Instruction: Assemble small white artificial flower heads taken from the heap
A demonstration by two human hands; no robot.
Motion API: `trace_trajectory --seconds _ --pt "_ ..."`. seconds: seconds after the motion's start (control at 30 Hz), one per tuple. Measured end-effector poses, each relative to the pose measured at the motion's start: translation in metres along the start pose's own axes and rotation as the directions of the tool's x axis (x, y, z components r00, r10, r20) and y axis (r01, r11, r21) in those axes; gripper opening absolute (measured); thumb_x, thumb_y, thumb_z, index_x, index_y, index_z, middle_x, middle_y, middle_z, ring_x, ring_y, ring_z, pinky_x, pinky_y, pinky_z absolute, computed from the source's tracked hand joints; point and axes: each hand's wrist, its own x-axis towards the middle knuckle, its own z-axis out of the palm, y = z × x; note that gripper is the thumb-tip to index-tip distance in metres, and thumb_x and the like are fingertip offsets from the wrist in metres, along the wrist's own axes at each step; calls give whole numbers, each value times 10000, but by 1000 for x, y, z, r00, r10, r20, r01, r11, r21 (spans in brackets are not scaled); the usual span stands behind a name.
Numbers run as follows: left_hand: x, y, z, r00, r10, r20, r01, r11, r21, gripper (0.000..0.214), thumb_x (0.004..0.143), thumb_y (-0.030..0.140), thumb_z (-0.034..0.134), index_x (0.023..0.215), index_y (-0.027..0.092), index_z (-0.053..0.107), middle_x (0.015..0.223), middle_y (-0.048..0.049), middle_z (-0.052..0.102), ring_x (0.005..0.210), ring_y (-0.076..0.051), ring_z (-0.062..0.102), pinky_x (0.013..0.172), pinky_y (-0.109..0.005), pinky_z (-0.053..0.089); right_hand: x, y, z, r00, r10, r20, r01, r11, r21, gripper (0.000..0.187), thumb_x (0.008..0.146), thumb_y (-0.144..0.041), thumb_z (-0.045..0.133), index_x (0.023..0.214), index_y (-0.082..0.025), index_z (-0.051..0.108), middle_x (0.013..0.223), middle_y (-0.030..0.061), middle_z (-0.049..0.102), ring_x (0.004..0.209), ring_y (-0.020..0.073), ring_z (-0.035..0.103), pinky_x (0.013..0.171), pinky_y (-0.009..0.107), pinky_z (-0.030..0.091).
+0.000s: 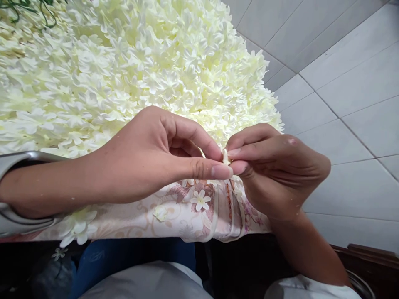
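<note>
Both hands meet over the front edge of a big heap of pale cream artificial flowers point(174, 62). A small cream flower piece point(226, 157) is pinched between them, mostly covered by the fingertips. My left hand point(156, 153) comes in from the left, its thumb and index finger closed on the piece's left side. From the right, my right hand point(274, 166) grips the same piece with thumb and bent fingers. Whether it is a whole flower or one part of it cannot be made out.
A patterned pink-and-white cloth point(131, 220) covers the table's front edge. On it lie a loose white flower point(200, 200) and a crumpled petal point(161, 213). More blossoms point(77, 228) hang at the left edge. Green stems point(46, 12) show top left; a tiled wall point(352, 112) stands right.
</note>
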Motion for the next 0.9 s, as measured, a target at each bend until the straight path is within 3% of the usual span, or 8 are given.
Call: trace_trajectory --seconds 0.57,0.7,0.9 --pt "0 1 -1 1000 20 -2 -20 999 39 83 763 285 887 775 223 832 774 11 807 691 -146 764 537 -153 591 3 0 3 999 -41 -12 40 998 -51 158 814 -190 887 897 -201 753 806 22 743 726 150 682 584 303 547" --pt "0 0 -1 1000 22 -13 -21 999 37 105 758 305 897 791 227 835 781 17 808 674 -141 759 532 -158 591 2 2 1 989 -145 -2 142 974 -178 201 816 -139 867 959 -198 738 838 22 763 727 160 690 574 311 545" --pt "1 1 0 999 32 -28 -30 998 52 162 758 366 906 793 225 834 746 27 795 663 -135 756 546 -160 596 2 0 0 948 -305 91 316 866 -388 223 869 -110 766 1067 -202 718 860 48 762 719 176 689 557 330 535"
